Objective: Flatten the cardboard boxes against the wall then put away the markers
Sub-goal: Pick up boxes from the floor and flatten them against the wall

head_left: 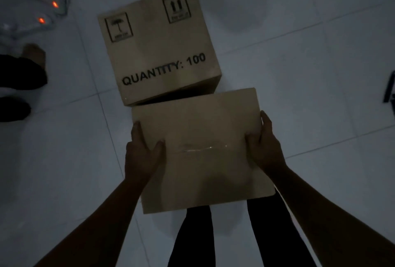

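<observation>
Tiled floor (320, 95); plain box (198, 160) gripped between left hand (141, 155), right hand (265, 145).

Dim indoor room, pale tiled floor (320, 95), printed shipping boxes (158, 46), likely storage space

The held box (201, 149) fills the centre, with the left hand (142, 153) at its nine o'clock edge and the right hand (264, 145) at three. At twelve o'clock the printed box (158, 46) stands just beside it, blocking forward passage. Open tiled floor (320, 74) lies at three; another person's feet (21, 78) stand at ten.
</observation>
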